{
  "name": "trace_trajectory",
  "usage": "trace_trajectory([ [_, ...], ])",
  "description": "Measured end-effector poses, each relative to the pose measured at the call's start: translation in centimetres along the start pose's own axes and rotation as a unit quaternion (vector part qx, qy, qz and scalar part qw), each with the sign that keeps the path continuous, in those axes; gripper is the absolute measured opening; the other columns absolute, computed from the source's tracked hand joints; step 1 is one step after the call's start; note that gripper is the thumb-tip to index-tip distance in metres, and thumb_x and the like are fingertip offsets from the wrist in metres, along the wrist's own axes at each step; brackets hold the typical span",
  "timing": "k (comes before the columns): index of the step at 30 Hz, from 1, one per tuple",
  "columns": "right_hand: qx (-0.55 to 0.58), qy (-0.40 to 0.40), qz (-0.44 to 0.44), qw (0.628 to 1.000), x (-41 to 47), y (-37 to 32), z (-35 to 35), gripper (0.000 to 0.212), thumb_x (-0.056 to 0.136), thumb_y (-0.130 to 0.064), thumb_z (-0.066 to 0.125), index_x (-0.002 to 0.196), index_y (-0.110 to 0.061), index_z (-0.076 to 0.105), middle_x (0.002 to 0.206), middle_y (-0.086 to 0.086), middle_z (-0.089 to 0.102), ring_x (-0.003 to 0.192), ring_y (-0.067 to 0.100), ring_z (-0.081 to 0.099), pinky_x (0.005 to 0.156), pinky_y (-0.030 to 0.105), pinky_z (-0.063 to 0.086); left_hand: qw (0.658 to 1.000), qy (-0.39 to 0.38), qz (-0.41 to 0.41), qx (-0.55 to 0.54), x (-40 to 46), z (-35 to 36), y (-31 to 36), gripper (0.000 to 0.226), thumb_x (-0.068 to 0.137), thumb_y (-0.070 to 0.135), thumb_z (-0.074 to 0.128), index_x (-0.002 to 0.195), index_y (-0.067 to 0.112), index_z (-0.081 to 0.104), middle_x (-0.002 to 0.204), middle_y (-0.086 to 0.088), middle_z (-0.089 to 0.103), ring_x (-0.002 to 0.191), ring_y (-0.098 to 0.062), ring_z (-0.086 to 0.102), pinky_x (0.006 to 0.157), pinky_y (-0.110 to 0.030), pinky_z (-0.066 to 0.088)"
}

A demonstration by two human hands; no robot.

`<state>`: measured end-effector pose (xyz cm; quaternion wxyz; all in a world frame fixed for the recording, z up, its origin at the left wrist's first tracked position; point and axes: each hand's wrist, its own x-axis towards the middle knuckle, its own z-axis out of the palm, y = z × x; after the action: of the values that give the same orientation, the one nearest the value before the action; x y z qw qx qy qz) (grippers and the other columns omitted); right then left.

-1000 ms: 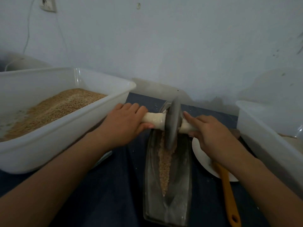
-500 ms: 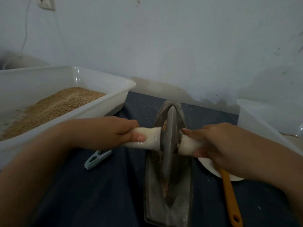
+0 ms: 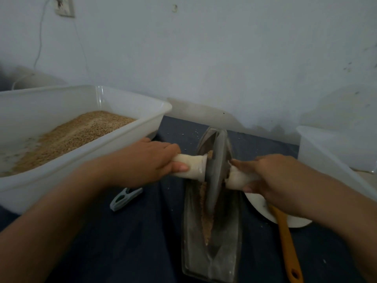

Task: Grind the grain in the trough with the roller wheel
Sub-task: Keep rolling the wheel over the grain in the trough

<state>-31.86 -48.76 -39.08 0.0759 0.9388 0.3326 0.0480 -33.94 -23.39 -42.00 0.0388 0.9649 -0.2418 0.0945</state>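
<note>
Grey metal disc roller wheel [image 3: 216,172] stood on edge in the narrow boat-shaped metal trough [image 3: 212,237], over the line of tan crushed grain [image 3: 206,219]. Left hand [image 3: 146,164] and right hand [image 3: 273,180] each gripped a pale axle handle stub [image 3: 191,166]. Uneven pressure could have tilted the wheel, spilling grain onto the dark cloth-covered counter [image 3: 142,242] or skidding the trough.
</note>
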Motion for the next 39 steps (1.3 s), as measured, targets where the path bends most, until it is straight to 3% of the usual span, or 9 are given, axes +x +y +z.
trace_trajectory([
  [4, 0.061, -0.029, -0.054, 0.996, -2.1, -0.9, -1.9, 0.042, 0.092, -0.043, 0.049, 0.133, -0.044, 0.037, 0.108, -0.012, 0.058, 0.096, 0.004, 0.055, 0.077, 0.019, 0.042, 0.988, -0.084, -0.014, -0.129, -1.2, -1.5, -0.1, 0.064, 0.066, 0.076, 0.018, 0.092, 0.028, 0.051, 0.081, 0.007, 0.057, 0.073, -0.004, 0.053, 0.068, -0.019, 0.041],
  [7, 0.044, -0.014, -0.028, 0.999, -1.2, -0.4, -1.3, 0.053, 0.093, -0.04, 0.048, 0.141, -0.045, 0.024, 0.119, -0.008, 0.056, 0.105, 0.009, 0.054, 0.084, 0.021, 0.042, 0.985, -0.091, -0.052, -0.14, -0.8, -1.3, 0.0, 0.07, 0.061, 0.078, 0.019, 0.095, 0.026, 0.052, 0.084, 0.007, 0.058, 0.073, -0.004, 0.054, 0.068, -0.019, 0.041],
  [13, 0.044, 0.107, 0.066, 0.991, 2.3, 1.9, 3.1, 0.059, 0.097, -0.031, 0.044, 0.146, -0.035, 0.012, 0.126, -0.002, 0.048, 0.113, 0.016, 0.041, 0.082, 0.024, 0.031, 0.987, 0.082, -0.08, 0.109, 2.7, 2.0, -0.2, 0.045, 0.091, 0.056, 0.018, 0.105, 0.022, 0.044, 0.109, 0.004, 0.053, 0.099, -0.016, 0.05, 0.082, -0.029, 0.03],
  [16, 0.037, 0.12, 0.056, 0.99, 2.1, 2.2, 3.5, 0.06, 0.097, -0.033, 0.043, 0.147, -0.034, 0.011, 0.127, -0.003, 0.047, 0.112, 0.015, 0.04, 0.082, 0.023, 0.031, 0.977, 0.13, -0.057, 0.159, 2.9, 2.7, -0.2, 0.044, 0.093, 0.054, 0.015, 0.109, 0.023, 0.042, 0.11, 0.005, 0.051, 0.098, -0.015, 0.05, 0.081, -0.028, 0.029],
  [21, 0.002, 0.024, -0.004, 1.0, 0.3, 0.5, 0.5, 0.06, 0.095, -0.038, 0.046, 0.145, -0.041, 0.014, 0.118, -0.005, 0.052, 0.108, 0.012, 0.049, 0.081, 0.022, 0.037, 1.0, 0.016, 0.003, 0.01, 0.2, 0.4, -0.1, 0.059, 0.074, 0.069, 0.006, 0.091, 0.025, 0.042, 0.085, 0.013, 0.05, 0.079, -0.007, 0.051, 0.076, -0.023, 0.034],
  [27, 0.081, -0.018, -0.058, 0.995, -2.2, 0.0, -1.5, 0.052, 0.088, -0.047, 0.052, 0.136, -0.051, 0.03, 0.105, -0.015, 0.06, 0.092, 0.0, 0.056, 0.076, 0.016, 0.043, 0.991, -0.069, -0.011, -0.117, -1.1, -1.5, 0.3, 0.064, 0.064, 0.077, 0.018, 0.091, 0.03, 0.051, 0.082, 0.008, 0.056, 0.074, -0.005, 0.054, 0.07, -0.022, 0.043],
  [31, 0.05, 0.025, 0.019, 0.998, 0.7, 1.3, 1.0, 0.058, 0.094, -0.032, 0.049, 0.143, -0.043, 0.02, 0.12, -0.003, 0.054, 0.107, 0.012, 0.051, 0.084, 0.023, 0.041, 0.998, 0.008, -0.057, -0.013, 0.9, 0.6, 0.3, 0.051, 0.073, 0.071, 0.013, 0.088, 0.033, 0.043, 0.088, 0.013, 0.052, 0.087, -0.009, 0.053, 0.075, -0.026, 0.036],
  [35, 0.057, 0.124, 0.058, 0.989, 2.4, 2.3, 3.4, 0.059, 0.096, -0.029, 0.045, 0.146, -0.033, 0.014, 0.129, -0.002, 0.047, 0.113, 0.015, 0.04, 0.087, 0.023, 0.032, 0.976, 0.118, -0.099, 0.155, 3.2, 3.0, 0.2, 0.047, 0.091, 0.057, 0.019, 0.116, 0.023, 0.041, 0.117, 0.004, 0.05, 0.105, -0.016, 0.047, 0.087, -0.028, 0.03],
  [39, 0.037, 0.121, 0.038, 0.991, 1.8, 2.3, 3.4, 0.061, 0.096, -0.034, 0.045, 0.146, -0.035, 0.011, 0.129, -0.004, 0.047, 0.113, 0.014, 0.04, 0.085, 0.023, 0.032, 0.977, 0.141, -0.056, 0.151, 2.7, 3.2, -0.1, 0.048, 0.09, 0.057, 0.017, 0.117, 0.024, 0.041, 0.116, 0.006, 0.05, 0.102, -0.013, 0.047, 0.086, -0.027, 0.029],
])
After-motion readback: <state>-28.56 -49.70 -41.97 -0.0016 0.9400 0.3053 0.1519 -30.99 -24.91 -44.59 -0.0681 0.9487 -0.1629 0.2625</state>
